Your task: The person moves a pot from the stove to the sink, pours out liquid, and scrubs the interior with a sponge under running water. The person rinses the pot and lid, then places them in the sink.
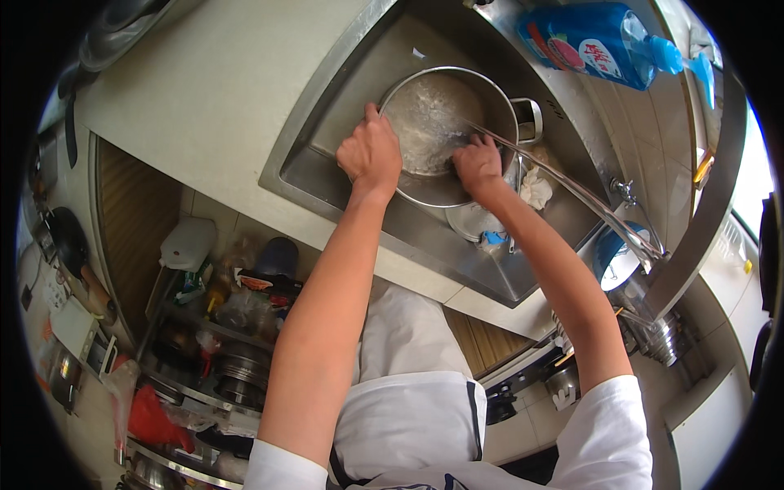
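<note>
A large stainless-steel pot point(422, 197) stands in the metal sink point(361, 67), with cloudy, churning water point(432, 116) inside. My left hand point(372, 150) is closed on the pot's left side, where its fingers hide the part they grip. Inside the right part of the pot is my right hand point(481, 162), its fingers bent near the inner wall. Whether it holds anything is hidden. The long faucet spout point(569, 184) passes over my right hand and ends above the pot. At the pot's far right side, a loop handle point(530, 119) sticks out.
Beside the pot in the sink lie a round metal lid or dish point(468, 222), a blue scrap point(493, 237) and a crumpled whitish piece point(536, 190). A blue detergent pump bottle point(588, 46) is at the sink's back edge. A loaded shelf rack point(208, 331) stands below left.
</note>
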`<action>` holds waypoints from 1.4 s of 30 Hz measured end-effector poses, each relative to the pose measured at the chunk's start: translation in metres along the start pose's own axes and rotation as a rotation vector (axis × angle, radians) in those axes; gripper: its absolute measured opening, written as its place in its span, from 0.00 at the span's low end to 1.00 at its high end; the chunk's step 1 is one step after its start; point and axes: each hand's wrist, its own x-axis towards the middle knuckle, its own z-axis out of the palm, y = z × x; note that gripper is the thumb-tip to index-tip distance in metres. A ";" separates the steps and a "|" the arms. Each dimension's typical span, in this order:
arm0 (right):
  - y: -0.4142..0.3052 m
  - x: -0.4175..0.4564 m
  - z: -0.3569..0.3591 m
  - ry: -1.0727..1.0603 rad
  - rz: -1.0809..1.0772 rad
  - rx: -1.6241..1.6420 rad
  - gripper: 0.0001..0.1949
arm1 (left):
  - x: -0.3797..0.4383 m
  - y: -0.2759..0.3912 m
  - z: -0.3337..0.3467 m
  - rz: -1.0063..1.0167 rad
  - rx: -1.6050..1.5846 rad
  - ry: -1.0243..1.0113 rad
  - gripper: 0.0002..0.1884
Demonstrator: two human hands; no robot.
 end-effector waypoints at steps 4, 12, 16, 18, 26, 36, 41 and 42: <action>-0.034 0.018 0.023 -0.019 0.039 0.600 0.11 | 0.001 0.004 0.001 -0.026 -0.007 -0.001 0.15; 0.009 0.008 0.012 -0.037 -0.152 0.216 0.12 | 0.003 0.001 -0.002 -0.009 0.007 0.002 0.14; -0.007 0.011 0.015 -0.178 -0.116 0.044 0.15 | -0.002 -0.001 0.001 0.073 0.090 0.024 0.10; 0.016 0.014 0.004 -0.191 -0.050 -0.227 0.16 | 0.002 -0.004 0.002 0.098 0.088 0.060 0.10; 0.015 0.006 0.011 -0.142 -0.174 -0.099 0.17 | 0.001 -0.003 0.001 0.109 0.054 0.051 0.11; 0.002 -0.027 -0.036 -0.311 -0.197 0.065 0.17 | 0.001 -0.005 0.000 0.083 0.061 0.006 0.10; -0.005 0.002 0.013 -0.209 -0.121 -0.166 0.19 | 0.006 -0.005 0.006 0.053 -0.016 0.000 0.11; -0.008 -0.002 0.003 -0.240 -0.159 -0.108 0.19 | 0.005 -0.005 0.004 0.038 0.001 0.000 0.10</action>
